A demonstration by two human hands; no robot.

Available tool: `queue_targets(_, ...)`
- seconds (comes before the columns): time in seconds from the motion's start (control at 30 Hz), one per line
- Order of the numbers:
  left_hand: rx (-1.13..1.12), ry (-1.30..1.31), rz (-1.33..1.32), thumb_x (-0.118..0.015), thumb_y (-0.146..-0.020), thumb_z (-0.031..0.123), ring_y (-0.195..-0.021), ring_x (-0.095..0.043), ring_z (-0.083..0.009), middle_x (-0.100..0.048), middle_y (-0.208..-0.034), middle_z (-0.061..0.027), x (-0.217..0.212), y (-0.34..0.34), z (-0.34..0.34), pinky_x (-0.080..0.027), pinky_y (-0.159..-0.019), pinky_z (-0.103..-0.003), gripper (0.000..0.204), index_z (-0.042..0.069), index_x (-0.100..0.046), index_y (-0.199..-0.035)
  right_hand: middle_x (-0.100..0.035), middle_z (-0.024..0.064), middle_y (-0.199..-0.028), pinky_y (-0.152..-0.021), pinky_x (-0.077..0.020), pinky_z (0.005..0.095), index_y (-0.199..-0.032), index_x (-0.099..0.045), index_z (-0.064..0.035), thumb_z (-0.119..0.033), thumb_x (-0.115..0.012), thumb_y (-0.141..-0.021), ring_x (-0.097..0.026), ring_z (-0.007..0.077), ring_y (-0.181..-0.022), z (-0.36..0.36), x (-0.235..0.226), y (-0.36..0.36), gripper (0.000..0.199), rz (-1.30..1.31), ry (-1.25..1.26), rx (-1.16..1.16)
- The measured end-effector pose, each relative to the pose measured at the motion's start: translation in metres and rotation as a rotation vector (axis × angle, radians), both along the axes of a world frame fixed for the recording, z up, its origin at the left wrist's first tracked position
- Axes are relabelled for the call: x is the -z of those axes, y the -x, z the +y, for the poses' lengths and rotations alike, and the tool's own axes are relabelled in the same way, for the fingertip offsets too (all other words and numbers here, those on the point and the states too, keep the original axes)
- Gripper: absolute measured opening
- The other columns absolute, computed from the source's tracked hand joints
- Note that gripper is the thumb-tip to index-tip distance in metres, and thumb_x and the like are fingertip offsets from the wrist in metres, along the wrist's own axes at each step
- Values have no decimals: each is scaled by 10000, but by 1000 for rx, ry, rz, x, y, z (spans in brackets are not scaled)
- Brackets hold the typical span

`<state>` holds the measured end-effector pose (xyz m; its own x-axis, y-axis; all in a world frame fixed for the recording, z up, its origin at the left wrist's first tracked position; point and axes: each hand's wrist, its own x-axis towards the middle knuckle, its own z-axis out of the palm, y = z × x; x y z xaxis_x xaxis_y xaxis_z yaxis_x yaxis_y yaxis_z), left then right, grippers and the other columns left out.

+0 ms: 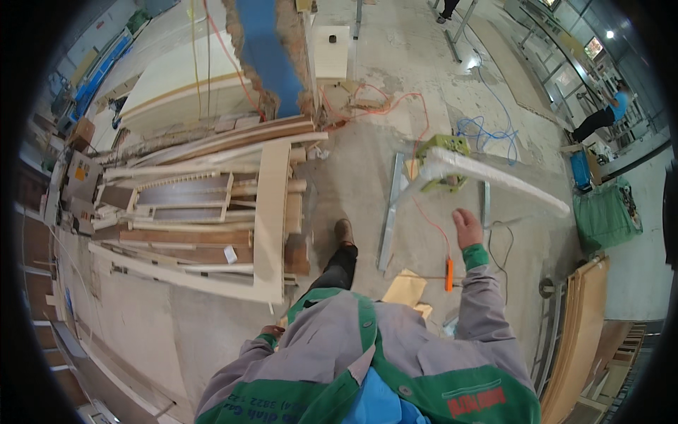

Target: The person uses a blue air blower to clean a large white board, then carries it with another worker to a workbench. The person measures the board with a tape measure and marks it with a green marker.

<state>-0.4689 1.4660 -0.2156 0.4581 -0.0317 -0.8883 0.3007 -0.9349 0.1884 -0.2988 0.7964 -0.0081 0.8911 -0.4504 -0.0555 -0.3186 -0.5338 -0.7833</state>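
My right hand (467, 228) reaches forward with nothing visible in it, its fingers loosely extended. Ahead of it, apart from the fingertips, a long white piece (505, 178) that looks wrapped in plastic lies across a metal stand (390, 219). A green slotted box-like object (445, 146) sits at the stand's far side, partly behind the white piece. Below my right hand, a narrow orange object (449, 275) is at the end of an orange cord. My left hand (272, 330) hangs low at my side, mostly hidden by the sleeve and jacket; its fingers cannot be made out.
A pile of wooden boards and frames (268, 219) fills the left. Cardboard pieces (405, 288) lie near my feet. A blue hose (487, 131) coils on the floor beyond the stand. Panels (575, 332) lean at right, near a green sack (606, 215). A person (604, 116) sits far right.
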Motion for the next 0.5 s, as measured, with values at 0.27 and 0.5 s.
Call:
queue_targets(0.27, 614, -1, -378, -623, -834, 309, -861, -710, -347, -742, -868, -139, -14, -452, -116, -551, -822, -476, 260, 108, -753, -935, -685, 215, -1185, -962, -497, 392, -1298, -603, 10, -372, -589, -984, -653, 347, -1109, -82, 10, -163, 495, 150, 237, 362)
queue_targets(0.5, -281, 479, -412, -769, -802, 344, -930, -706, -242, -739, -988, -123, -67, -792, -318, -554, -851, -364, 366, 76, -730, -1049, -640, 132, -789, -664, -467, 404, -945, -660, 24, -294, -572, -998, -594, 252, -728, -145, 38, -294, 335, 75, 196, 677)
